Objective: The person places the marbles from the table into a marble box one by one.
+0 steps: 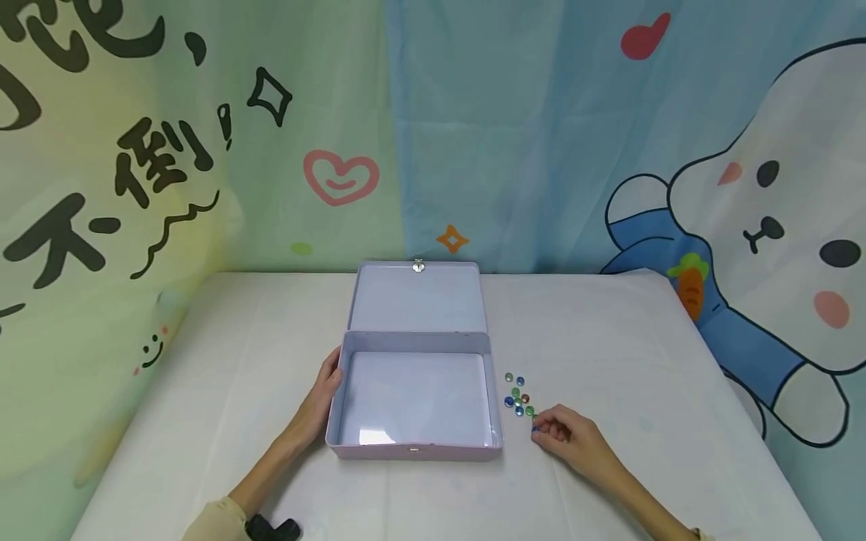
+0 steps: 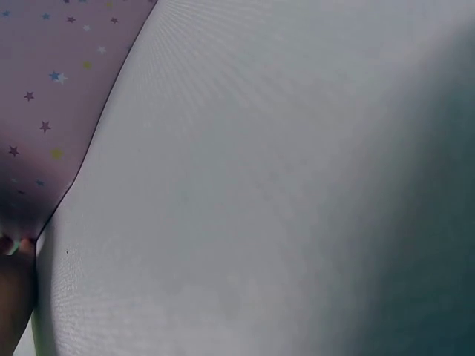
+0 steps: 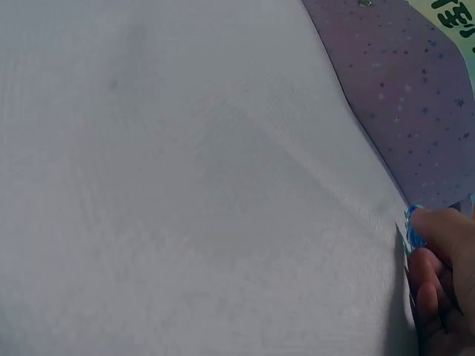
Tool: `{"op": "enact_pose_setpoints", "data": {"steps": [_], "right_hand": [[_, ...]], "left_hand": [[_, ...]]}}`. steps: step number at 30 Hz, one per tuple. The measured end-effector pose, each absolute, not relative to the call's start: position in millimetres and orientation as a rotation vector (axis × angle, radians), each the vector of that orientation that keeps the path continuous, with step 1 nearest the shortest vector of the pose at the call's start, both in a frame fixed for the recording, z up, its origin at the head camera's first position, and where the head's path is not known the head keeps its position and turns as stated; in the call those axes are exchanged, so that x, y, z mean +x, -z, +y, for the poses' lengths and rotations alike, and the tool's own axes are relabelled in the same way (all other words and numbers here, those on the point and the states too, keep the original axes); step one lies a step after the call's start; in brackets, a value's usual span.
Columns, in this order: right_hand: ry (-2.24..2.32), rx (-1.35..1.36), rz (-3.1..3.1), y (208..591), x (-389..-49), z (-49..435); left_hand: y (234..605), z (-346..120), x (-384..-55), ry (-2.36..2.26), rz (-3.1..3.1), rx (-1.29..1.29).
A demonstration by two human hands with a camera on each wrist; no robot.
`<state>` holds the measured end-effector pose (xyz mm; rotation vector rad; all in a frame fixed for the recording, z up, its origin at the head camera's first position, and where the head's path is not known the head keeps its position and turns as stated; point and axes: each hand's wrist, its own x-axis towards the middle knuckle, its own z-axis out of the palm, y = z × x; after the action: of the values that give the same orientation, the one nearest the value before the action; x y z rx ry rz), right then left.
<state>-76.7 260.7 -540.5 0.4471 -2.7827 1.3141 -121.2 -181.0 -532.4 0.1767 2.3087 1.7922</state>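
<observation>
An open tin box, pale inside, stands in the middle of the table with its hinged lid raised at the back. Against the box's left outer wall rests my left hand; the left wrist view catches only part of this hand beside the star-printed pink side. To the right of the box, my right hand pinches a blue glass marble between thumb and finger. Several other glass marbles, green, blue and brown, lie loose just beyond that hand.
A white cloth covers the table. Behind it hangs a printed curtain with a cartoon figure at the right. A black strap-like object sits by the left sleeve.
</observation>
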Motion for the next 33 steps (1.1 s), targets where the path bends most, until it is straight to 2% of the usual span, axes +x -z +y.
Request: {"op": "enact_pose_setpoints", "data": {"steps": [16,33], "right_hand": [[-1.525,0.364,-2.787,544,-75,273],[-1.856,-0.02,-2.852,526,-88,274]], "left_hand": [[533,-179,-119,-1.797,2.299,0.181],[533,-181,-120,-1.804,2.313,0.18]]}}
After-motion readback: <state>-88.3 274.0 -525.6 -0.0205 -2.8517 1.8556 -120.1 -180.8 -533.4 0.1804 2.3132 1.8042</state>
